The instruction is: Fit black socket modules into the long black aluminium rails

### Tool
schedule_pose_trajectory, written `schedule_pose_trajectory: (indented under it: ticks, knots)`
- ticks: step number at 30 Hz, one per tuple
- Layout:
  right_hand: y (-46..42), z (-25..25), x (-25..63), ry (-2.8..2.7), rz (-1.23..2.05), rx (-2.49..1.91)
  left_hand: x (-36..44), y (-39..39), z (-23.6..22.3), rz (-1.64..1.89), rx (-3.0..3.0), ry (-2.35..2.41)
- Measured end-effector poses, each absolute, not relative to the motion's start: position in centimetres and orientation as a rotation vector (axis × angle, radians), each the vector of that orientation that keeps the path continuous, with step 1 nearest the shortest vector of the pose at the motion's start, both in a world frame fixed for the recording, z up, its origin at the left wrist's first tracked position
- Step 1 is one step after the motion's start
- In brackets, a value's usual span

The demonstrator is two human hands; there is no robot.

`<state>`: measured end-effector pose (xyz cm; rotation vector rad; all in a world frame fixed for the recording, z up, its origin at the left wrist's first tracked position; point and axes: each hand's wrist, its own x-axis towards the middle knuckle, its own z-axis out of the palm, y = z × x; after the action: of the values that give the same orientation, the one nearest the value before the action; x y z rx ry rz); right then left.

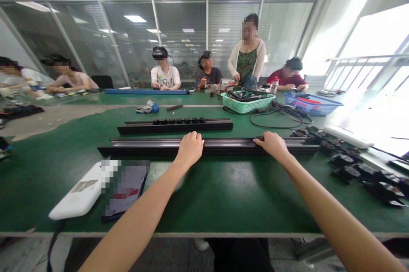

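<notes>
A long black metal rail (pixel 230 149) with a shiny inner channel lies crosswise on the green table. My left hand (pixel 191 148) is closed over the rail near its middle, knuckles up. Farther right, the fingers of my right hand (pixel 274 145) are pressed together on a small black part (pixel 259 138) at the rail's channel; most of that part is hidden. Beyond this rail lies a shorter black rail (pixel 175 127), with several round black parts (pixel 179 121) lined up along it. Many loose black parts (pixel 348 167) are heaped at the right.
A white device (pixel 79 193) and a phone-like slab (pixel 126 191) lie at the near left. Farther back are a glove (pixel 147 107), a green basket (pixel 247 105), a blue basket (pixel 319 108) and a coiled cable (pixel 275 125). Several people work along the far side.
</notes>
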<state>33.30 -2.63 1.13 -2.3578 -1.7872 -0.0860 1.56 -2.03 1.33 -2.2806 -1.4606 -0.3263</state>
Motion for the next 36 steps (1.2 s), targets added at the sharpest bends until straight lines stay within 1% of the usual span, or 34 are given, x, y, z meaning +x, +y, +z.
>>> schedule_pose_trajectory:
  ticks: [5,12,25,36]
  knots:
    - [-2.9,-0.8,34.3,-1.814,-0.203,-2.220,1.5,-1.9,1.1,-0.331,-2.286,-1.455]
    - [-3.0,-2.3,35.0,-1.729,-0.201,-2.106,1.6,-2.0,1.2,-0.317,-2.285,-1.449]
    - [-3.6,-2.3,35.1,-1.688,-0.227,-2.058,1.6,-2.1,1.4,-0.310,-2.281,-1.447]
    - [-3.8,-1.9,34.4,-1.714,-0.207,-2.126,1.6,-2.0,1.2,-0.307,-2.266,-1.444]
